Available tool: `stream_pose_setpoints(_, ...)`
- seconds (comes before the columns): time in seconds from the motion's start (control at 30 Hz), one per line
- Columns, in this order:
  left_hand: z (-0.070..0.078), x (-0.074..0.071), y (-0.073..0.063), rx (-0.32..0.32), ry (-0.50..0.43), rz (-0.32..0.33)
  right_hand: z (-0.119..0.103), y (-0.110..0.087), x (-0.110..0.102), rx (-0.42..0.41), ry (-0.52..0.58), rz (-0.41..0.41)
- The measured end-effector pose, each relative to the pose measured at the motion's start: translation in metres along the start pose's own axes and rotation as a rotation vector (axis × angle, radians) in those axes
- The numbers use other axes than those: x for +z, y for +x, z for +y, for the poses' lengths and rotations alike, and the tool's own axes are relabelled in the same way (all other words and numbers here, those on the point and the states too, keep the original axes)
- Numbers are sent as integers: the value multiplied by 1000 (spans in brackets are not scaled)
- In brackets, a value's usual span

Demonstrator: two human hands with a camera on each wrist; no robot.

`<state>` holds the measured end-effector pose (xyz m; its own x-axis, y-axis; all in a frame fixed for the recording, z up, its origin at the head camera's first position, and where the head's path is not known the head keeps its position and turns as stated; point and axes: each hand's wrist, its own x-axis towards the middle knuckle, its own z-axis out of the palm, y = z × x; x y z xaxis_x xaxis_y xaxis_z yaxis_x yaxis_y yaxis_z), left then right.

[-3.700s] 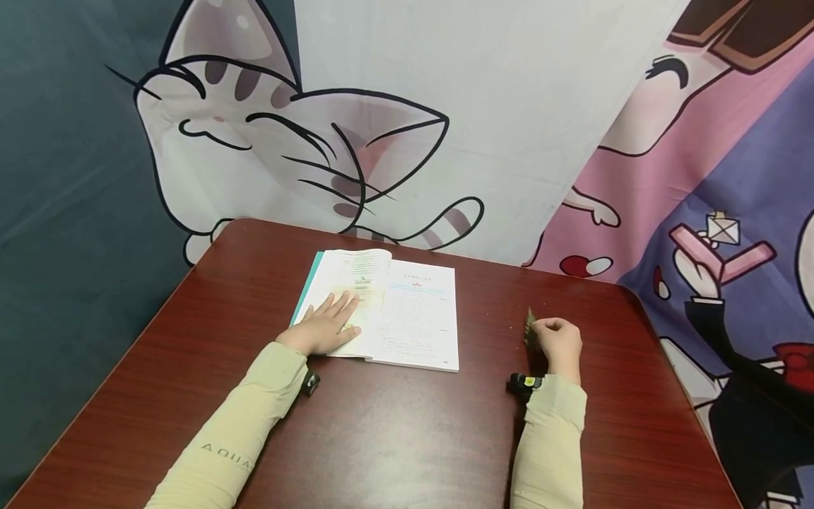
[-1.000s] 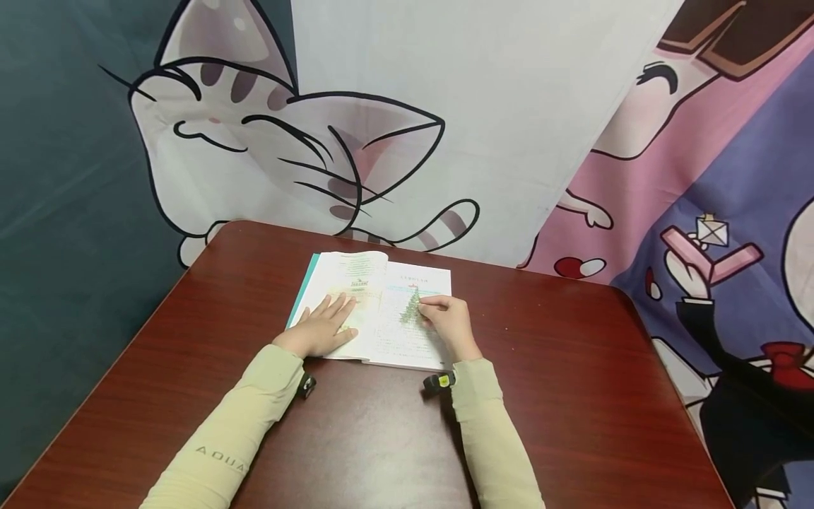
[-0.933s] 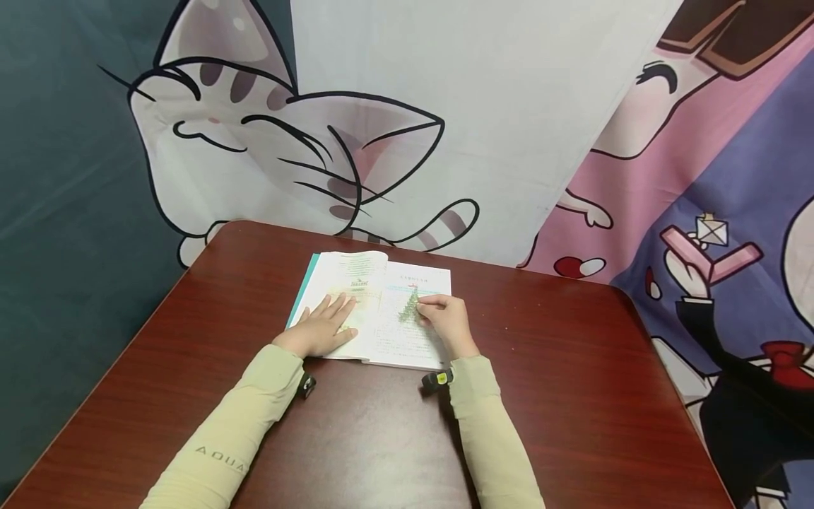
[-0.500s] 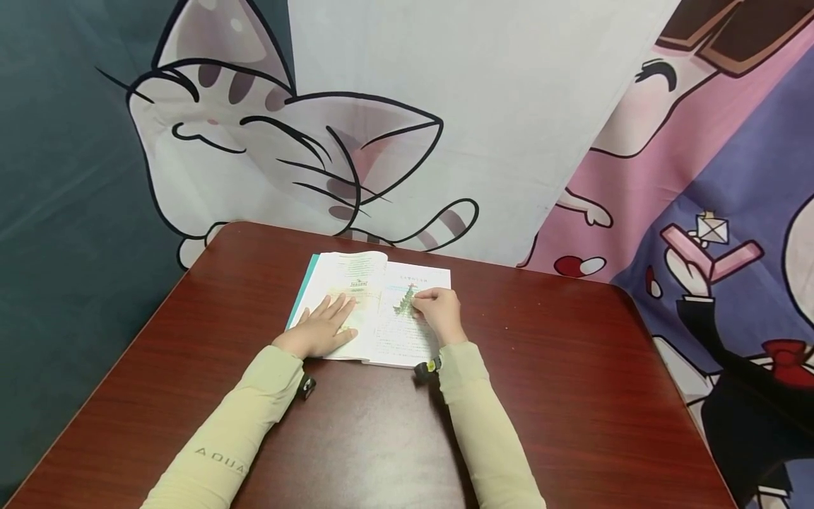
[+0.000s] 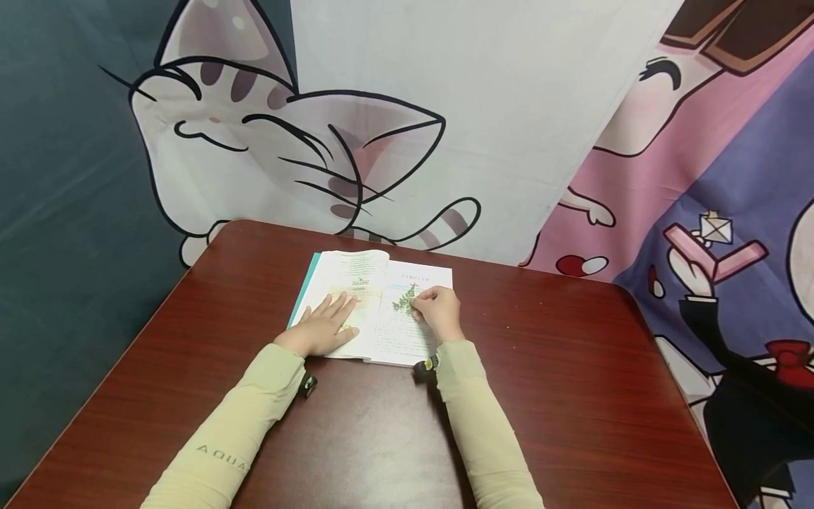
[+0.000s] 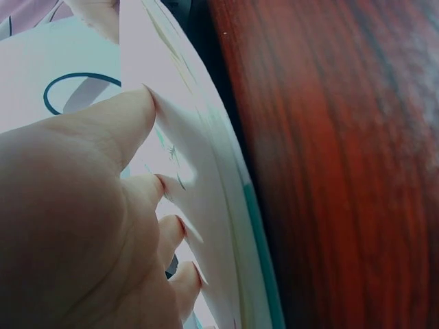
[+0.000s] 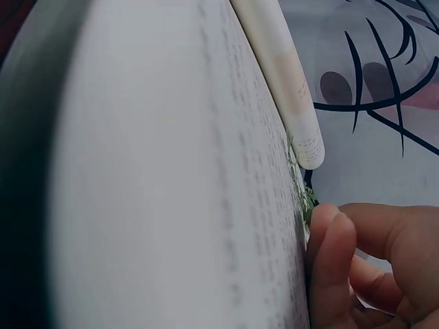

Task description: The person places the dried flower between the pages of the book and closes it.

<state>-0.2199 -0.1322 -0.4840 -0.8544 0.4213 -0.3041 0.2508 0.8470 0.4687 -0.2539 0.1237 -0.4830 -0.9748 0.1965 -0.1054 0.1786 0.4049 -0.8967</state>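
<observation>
An open book [image 5: 407, 343] with a teal cover edge lies on the table. My left hand [image 5: 320, 330] rests with spread fingers on its left page; the left wrist view shows the fingertips pressing the paper [image 6: 206, 157]. Over the right page, my right hand [image 5: 439, 311] pinches a green leaf [image 5: 403, 302] with many small lobes between thumb and forefinger. In the right wrist view the leaf [image 7: 299, 185] lies along the page surface, close to the curved left page [image 7: 291, 89]. Part of it is hidden behind the fingertips.
The dark red wooden table [image 5: 591, 396] extends around the book, with a few tiny specks to its right. A cloth backdrop [image 5: 509, 127] with cartoon figures hangs behind the table's far edge.
My right hand has carried the leaf from the table's right side leftward onto the right page, then slightly farther left and up. The left hand has stayed on the left page.
</observation>
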Motion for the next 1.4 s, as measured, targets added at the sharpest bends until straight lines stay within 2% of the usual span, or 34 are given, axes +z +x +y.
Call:
stream_pose_setpoints(0.13,2,-2,0,2,2,-8,0,-1,-2,18,1,-1)
stream_pose_setpoints(0.37,6,-4,-4,10,-1,0,0,-5,-5,18,-67,14)
stream_pose_setpoints(0.57,6,-3,-4,10,2,-8,-2,-13,-5,-54,-125,-22)
stream_pose_setpoints(0.73,10,-8,-6,11,15,-10,-11,-24,-6,-136,-163,-108)
stream_pose_setpoints(0.93,9,-11,-6,21,9,-9,-17,-45,-3,-258,-219,-267)
stream_pose_setpoints(1.03,9,-13,-8,32,-1,0,-18,-56,4,-276,-243,-343)
stream_pose_setpoints(1.2,8,-13,-7,87,10,77,-19,-70,17,-349,-307,-418)
stream_pose_setpoints(1.4,6,-13,-6,126,39,157,-23,-80,33,-428,-460,-422)
